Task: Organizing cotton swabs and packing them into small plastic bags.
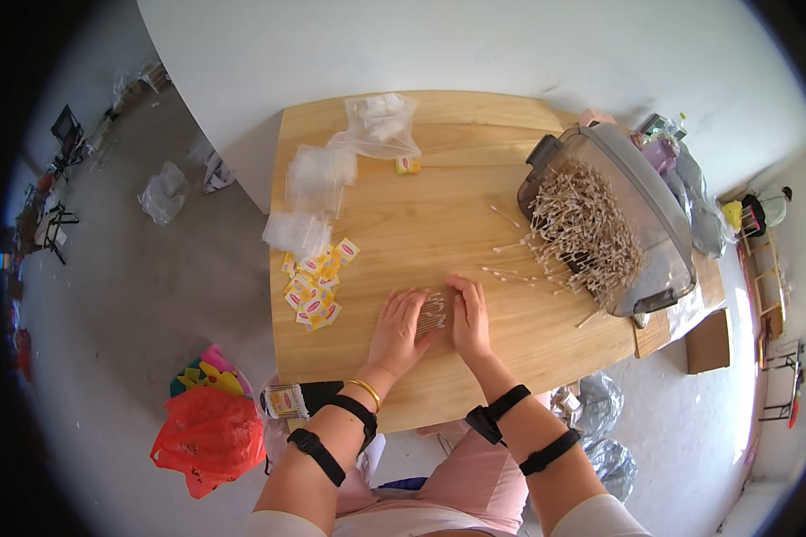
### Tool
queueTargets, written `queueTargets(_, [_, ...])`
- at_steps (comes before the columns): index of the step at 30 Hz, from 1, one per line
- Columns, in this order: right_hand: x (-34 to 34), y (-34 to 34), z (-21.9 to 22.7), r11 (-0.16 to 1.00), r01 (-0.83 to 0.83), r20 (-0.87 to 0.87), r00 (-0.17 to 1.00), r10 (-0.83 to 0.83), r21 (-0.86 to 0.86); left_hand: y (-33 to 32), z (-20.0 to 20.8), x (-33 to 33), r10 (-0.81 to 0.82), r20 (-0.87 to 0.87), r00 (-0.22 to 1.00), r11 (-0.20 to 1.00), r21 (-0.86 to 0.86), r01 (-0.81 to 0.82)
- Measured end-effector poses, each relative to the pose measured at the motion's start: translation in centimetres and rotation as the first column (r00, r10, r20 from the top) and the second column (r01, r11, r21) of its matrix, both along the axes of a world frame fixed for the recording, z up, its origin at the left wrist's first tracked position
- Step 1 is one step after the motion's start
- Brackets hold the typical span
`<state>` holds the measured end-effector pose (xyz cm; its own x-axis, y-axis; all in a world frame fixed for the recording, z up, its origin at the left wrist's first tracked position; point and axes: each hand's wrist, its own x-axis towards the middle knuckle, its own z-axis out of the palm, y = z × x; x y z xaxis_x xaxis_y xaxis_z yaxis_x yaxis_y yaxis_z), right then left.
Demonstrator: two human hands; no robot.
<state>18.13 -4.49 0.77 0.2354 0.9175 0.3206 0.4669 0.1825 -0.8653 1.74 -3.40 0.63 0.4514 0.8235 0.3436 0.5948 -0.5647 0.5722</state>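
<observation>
A small bunch of cotton swabs (431, 313) lies near the front of the wooden table, its white tips toward the right. My left hand (398, 329) curls around its left side, with the thumb along the near edge. Just to the right, my right hand (468, 320) stands on edge with slightly bent fingers and nothing in it; a narrow gap separates it from the swab tips. Farther right, a big heap of loose cotton swabs (587, 224) spills from a tipped grey plastic bin (658, 228) onto the wood.
Yellow and white paper labels (312, 291) are scattered at the table's left edge. Clear plastic bags (318, 177) lie behind them, beside a small yellow stack (407, 166). A packed bag of swabs (285, 402) sits by the near left corner. A red plastic bag (208, 438) is below.
</observation>
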Motion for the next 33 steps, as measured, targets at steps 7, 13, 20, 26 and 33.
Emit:
queueTargets(7, [1.4, -1.6, 1.7, 0.972, -0.199, 0.280, 0.933, 0.226, -0.121, -1.3, 1.3, -3.0, 0.046, 0.063, 0.997, 0.999, 0.001, -0.047])
queueTargets(13, [1.3, -0.6, 2.0, 0.954, -0.266, 0.477, 0.827, 0.299, -0.137, -3.6, 0.2, -3.5, 0.124, -0.094, 0.988, 0.990, -0.052, -0.130])
queueTargets(20, [1.3, 0.8, 2.3, 0.920, -0.329, 0.491, 0.779, 0.391, -0.211, -3.9, 0.0, -3.2, 0.135, -0.265, 0.955, 0.987, -0.048, -0.153])
queueTargets(26, [1.8, 1.8, 2.8, 0.887, -0.374, 0.451, 0.765, 0.461, -0.272, -3.9, 0.1, -3.0, 0.131, -0.227, 0.965, 0.985, -0.082, -0.152])
queueTargets(33, [0.7, 4.4, 3.4, 0.916, -0.302, 0.514, 0.759, 0.399, -0.266, -4.1, 0.2, -3.0, 0.148, -0.243, 0.959, 0.982, -0.076, -0.170])
